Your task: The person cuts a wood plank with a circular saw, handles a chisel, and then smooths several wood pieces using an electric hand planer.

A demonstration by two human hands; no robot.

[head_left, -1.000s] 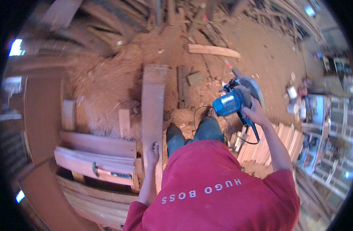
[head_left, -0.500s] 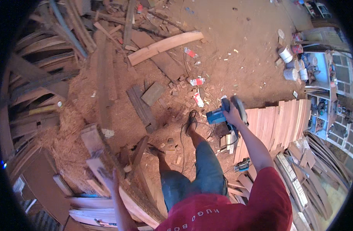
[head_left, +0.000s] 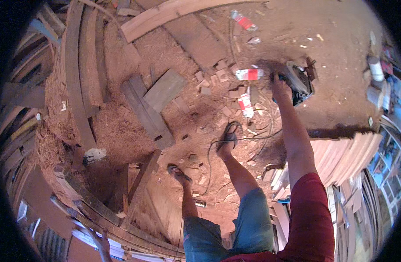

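Observation:
In my right hand [head_left: 282, 86] is a hand-held circular saw [head_left: 300, 81], which I grip by its handle. The saw is low over the sandy floor at the far right, its grey guard and dark base turned upward; whether it touches the ground I cannot tell. At the lower left, my left hand [head_left: 100, 241] is beside a narrow board [head_left: 65, 207] lying along a stack of long planks [head_left: 95, 209]. Its fingers are dim and blurred, so its grip on the board is unclear.
A dark cord [head_left: 244, 139] loops around my right foot [head_left: 229, 136]. Offcuts [head_left: 215, 80], sawdust and red-labelled bottles [head_left: 249, 74] litter the floor. Pale boards [head_left: 344, 159] stand in a row at the right. Heavy dark beams [head_left: 148, 111] lie ahead; buckets [head_left: 376, 70] stand far right.
My right hand has carried the saw forward and down, away from the pale boards toward the open floor. My left hand has shifted toward the lower left of the view, which has turned.

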